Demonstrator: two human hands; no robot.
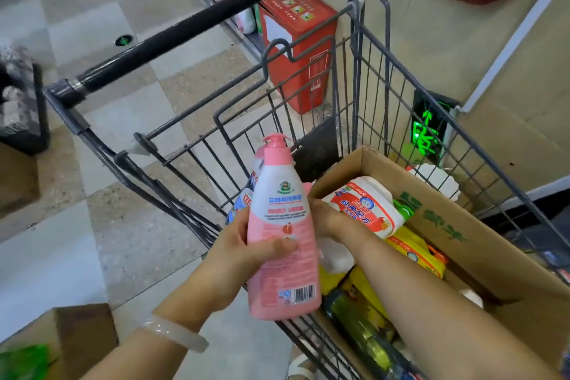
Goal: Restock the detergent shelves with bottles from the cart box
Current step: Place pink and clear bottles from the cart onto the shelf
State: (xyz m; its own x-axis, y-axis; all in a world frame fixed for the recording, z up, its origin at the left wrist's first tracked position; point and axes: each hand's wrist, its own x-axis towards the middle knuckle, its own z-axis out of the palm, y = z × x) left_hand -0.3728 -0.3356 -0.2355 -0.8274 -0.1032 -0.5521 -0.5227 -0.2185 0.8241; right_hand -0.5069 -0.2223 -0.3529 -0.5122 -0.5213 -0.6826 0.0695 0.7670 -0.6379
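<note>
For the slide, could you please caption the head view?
Left hand holds pink pump bottle while right hand reaches into brown cardboard box.

Shop aisle seen from above. Floor of pale grey and speckled beige square tiles (101,120) in a checker pattern. Beige painted wall (438,49) at right, carrying a glowing green exit sign (427,136) low down. A red printed cardboard carton (300,49) stands on the floor beside the wall.
</note>
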